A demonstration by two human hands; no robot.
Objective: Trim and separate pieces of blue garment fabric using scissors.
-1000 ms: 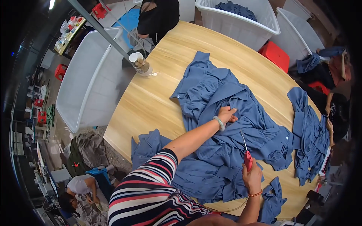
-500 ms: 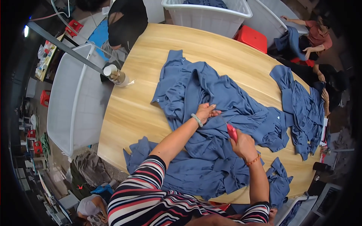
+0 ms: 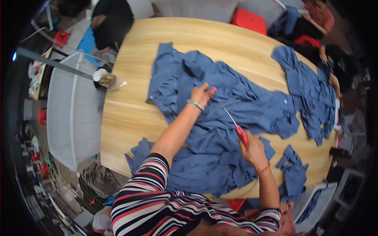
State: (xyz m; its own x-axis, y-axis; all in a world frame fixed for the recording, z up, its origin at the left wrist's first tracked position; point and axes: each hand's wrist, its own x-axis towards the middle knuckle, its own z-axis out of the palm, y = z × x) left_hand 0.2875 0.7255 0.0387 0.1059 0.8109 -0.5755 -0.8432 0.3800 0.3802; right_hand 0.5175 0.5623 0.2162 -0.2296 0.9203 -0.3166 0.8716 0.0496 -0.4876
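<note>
A blue-grey garment point(image 3: 232, 82) lies crumpled across the wooden table before me, with gathered folds and small pale fasteners at its edges. Just above its middle is my left hand point(image 3: 202, 94), its thumb apart from loosely bent fingers, and no cloth shows in its grasp. My right hand point(image 3: 254, 151) is wrapped round a red-handled tool point(image 3: 241, 135) with a long, thin metal tip. That tip points up and left toward the garment, short of my left hand. Under my forearms, more blue-grey garments point(image 3: 208, 171) are heaped at the near edge.
A capped bottle point(image 3: 105, 78) stands at the table's left edge beside a grey pole and a large white bin point(image 3: 65, 114). Another garment point(image 3: 311, 96) lies at right, near a co-worker's hands. Beyond the far edge are a red stool point(image 3: 249, 21) and other people.
My left hand has lifted off the cloth and its fingers have loosened. The tool's tip now stands apart from that hand. The whole view has shifted slightly.
</note>
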